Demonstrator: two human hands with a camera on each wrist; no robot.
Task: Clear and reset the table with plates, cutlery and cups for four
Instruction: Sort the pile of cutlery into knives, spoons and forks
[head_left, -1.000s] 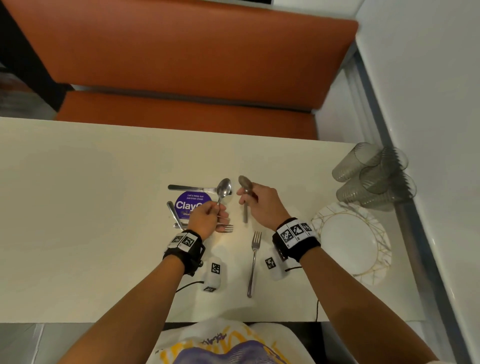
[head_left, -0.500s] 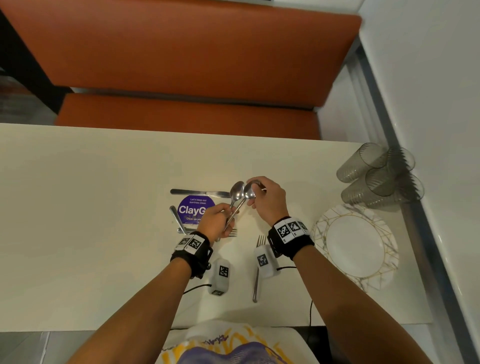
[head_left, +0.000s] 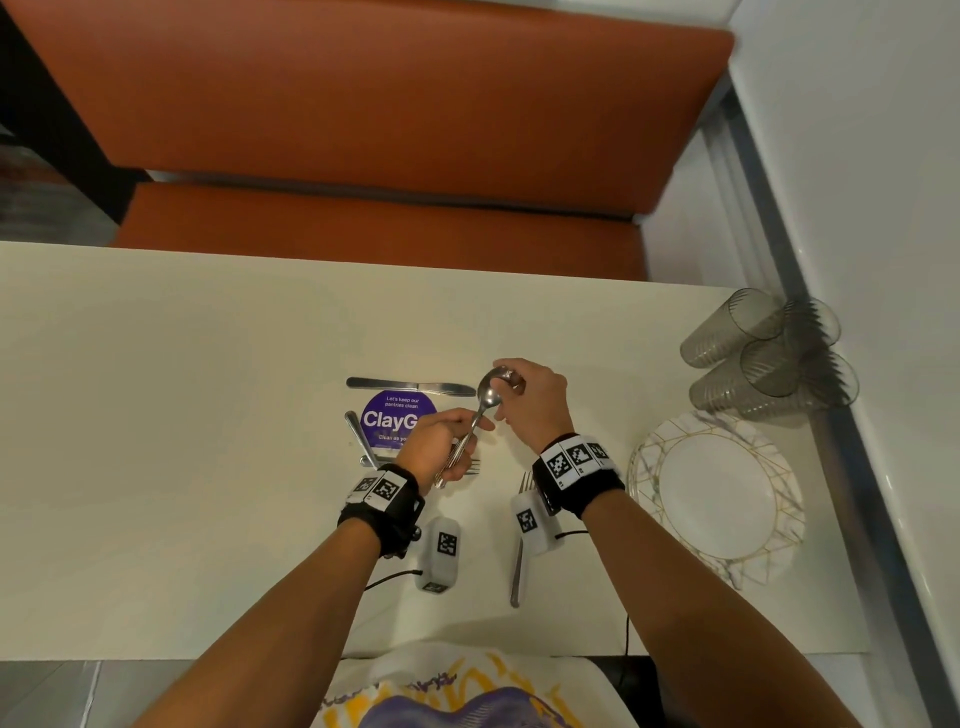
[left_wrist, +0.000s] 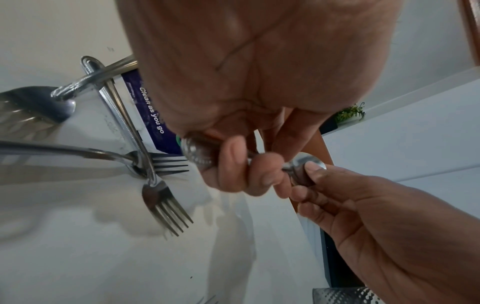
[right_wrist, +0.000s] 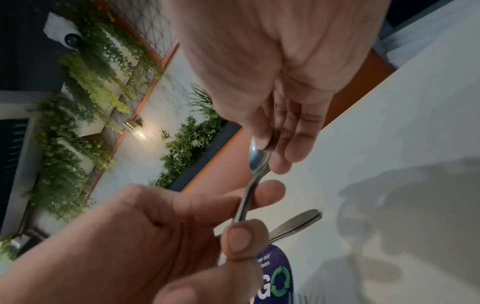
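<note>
A cream table (head_left: 156, 415) fills the middle of the head view, with an orange bench (head_left: 363, 130) across the top of the frame. At the right edge of the table lies a white plate (head_left: 717, 493) with gold lines, and above it, in the right corner, a cluster of smoky ribbed cups (head_left: 763, 353) — their number is hard to tell. A round purple sticker (head_left: 389, 415) sits at centre frame, a knife (head_left: 410, 385) just above it, and crossed forks (left_wrist: 161, 185) lie at its lower left edge, seen best in the left wrist view. A single fork (head_left: 519, 545) lies lower centre, partly under the right wrist.

Above the table, at centre frame, the left hand (head_left: 441, 447) curls its fingers and thumb round the handles of the spoons (head_left: 485, 405) — two bowls seem stacked. The right hand (head_left: 535, 405) pinches the bowl end from above, thumb (right_wrist: 262, 142) on the metal, the other fingers loosely bent.
</note>
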